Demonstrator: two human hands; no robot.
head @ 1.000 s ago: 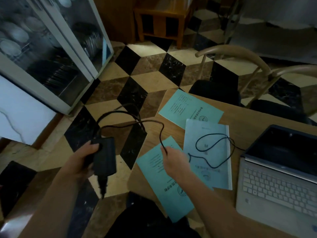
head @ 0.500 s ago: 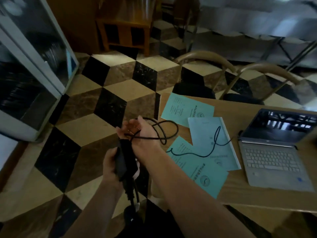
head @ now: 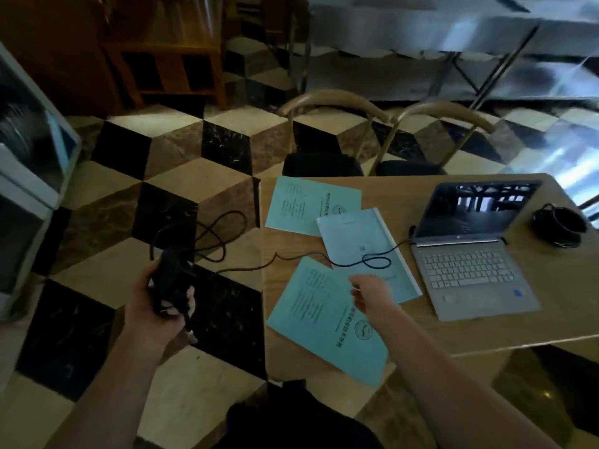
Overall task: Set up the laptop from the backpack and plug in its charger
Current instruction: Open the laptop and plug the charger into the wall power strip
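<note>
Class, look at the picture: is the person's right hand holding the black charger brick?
No: the left hand grips the black charger brick, while the right hand hovers open above the teal paper booklet.

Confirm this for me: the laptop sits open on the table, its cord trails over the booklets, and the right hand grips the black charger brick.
One slip: the head view shows the left hand gripping the charger brick, while the right hand holds nothing above the booklets. The laptop does sit open on the table, with its cord over the booklets.

Print on the booklets (head: 327, 322) is too blurred to read
</note>
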